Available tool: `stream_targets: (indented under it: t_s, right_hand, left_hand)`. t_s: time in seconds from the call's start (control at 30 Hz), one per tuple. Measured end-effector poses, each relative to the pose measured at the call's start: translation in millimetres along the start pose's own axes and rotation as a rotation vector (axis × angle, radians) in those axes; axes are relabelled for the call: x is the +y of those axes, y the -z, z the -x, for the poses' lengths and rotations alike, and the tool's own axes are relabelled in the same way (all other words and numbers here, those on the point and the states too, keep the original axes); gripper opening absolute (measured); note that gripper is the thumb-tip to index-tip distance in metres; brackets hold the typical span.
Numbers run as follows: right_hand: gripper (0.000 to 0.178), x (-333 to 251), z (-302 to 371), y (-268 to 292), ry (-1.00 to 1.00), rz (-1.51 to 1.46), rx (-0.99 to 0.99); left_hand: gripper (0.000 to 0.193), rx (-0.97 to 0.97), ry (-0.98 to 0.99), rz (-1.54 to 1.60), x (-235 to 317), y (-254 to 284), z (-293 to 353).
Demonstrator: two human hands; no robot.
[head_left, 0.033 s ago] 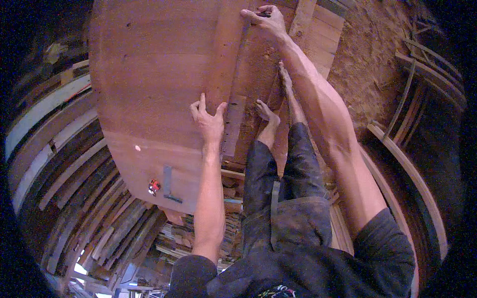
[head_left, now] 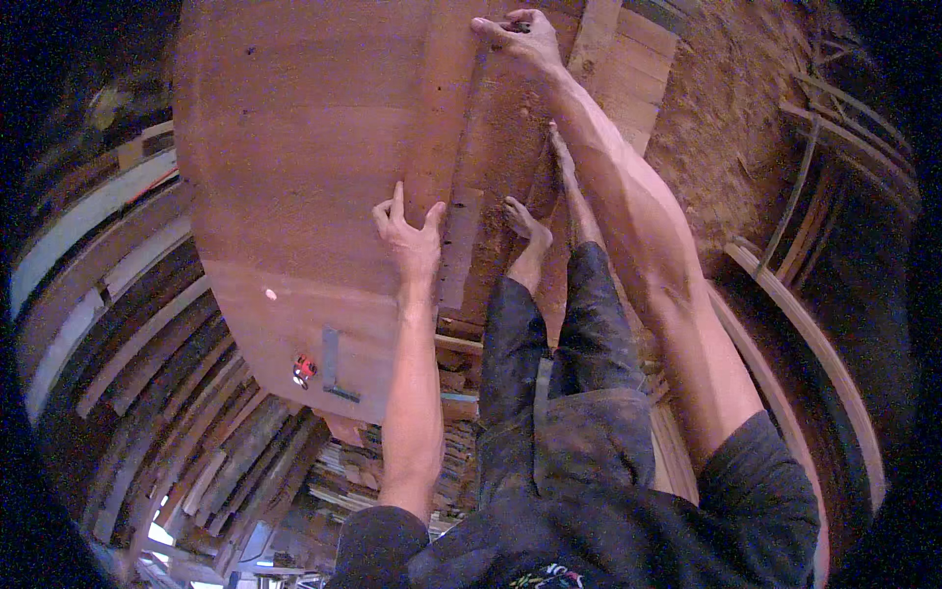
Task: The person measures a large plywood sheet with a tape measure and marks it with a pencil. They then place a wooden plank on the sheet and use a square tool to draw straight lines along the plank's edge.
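My left hand [head_left: 410,240] lies on a long, straight wooden strip [head_left: 444,108], thumb and fingers spread across it. The strip rests on a wide reddish-brown wooden panel [head_left: 304,147]. Farther along, at the strip's right edge, my right hand [head_left: 535,47] is closed in a pinch. A small dark object [head_left: 520,27] shows between its fingers, too small and hidden to name. On the near left part of the panel lie an L-shaped try square [head_left: 332,358], a small red and black object [head_left: 304,370] and a small white piece [head_left: 271,294].
Stacked planks [head_left: 177,393] line the left side, close to the panel. My bare feet [head_left: 530,224] are right of the strip. Sawdust-like brown ground [head_left: 726,128] spreads at the far right, with long curved-looking timbers [head_left: 814,344] along the right side.
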State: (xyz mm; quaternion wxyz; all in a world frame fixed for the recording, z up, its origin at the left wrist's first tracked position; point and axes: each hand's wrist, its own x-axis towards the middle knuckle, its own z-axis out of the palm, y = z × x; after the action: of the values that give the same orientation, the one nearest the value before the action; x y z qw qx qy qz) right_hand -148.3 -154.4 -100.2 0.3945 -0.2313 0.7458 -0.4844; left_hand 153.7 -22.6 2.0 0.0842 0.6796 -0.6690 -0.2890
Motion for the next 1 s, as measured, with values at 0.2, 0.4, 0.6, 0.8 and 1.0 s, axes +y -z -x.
stream_targets:
  t_s: [0.2,0.4,0.6,0.8,1.0]
  right_hand:
    - [0.08,-9,6,-2,-0.039,0.001,0.055]
    - [0.074,-16,8,-5,-0.006,0.025,0.056]
    - [0.046,-16,20,5,0.204,0.168,0.323]
    - [0.029,-25,52,3,0.338,-0.063,0.382]
    - [0.025,-52,56,4,0.329,0.095,0.313]
  left_hand:
    - [0.071,0.077,-0.048,-0.001,0,-2,-6]
    - [0.073,0.011,0.079,0.083,-10,-8,-18]
    - [0.072,0.026,0.034,0.082,-20,-8,-25]
    - [0.07,0.006,0.023,0.04,-28,-2,-28]
    - [0.067,-0.047,0.049,0.104,-36,-3,-33]
